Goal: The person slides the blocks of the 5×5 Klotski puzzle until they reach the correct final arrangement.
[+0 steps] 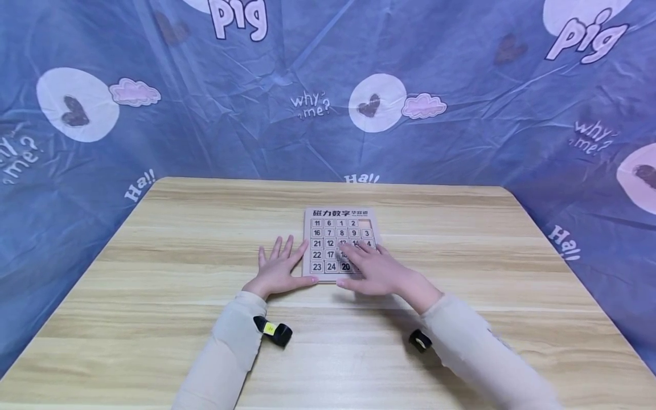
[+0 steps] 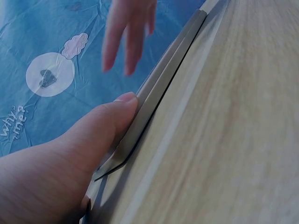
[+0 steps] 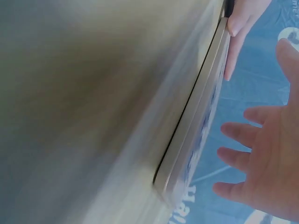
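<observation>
A flat sliding number puzzle [image 1: 330, 244] lies on the table, its rows of pale numbered tiles framed by a light board. The top right cell holds no tile. My left hand [image 1: 279, 271] rests at the board's left side with fingers spread; its thumb [image 2: 122, 105] touches the near left corner. Over the lower right part of the puzzle hovers my right hand [image 1: 376, 270], fingers extended and apart from the board in the right wrist view. That hand covers several tiles in the lower right.
The wood-grain table [image 1: 154, 273] surrounds the puzzle on all sides. Behind it hangs a blue printed cloth [image 1: 246, 142]. Both sleeves carry black straps, the left wrist strap [image 1: 269, 328] with a yellow label.
</observation>
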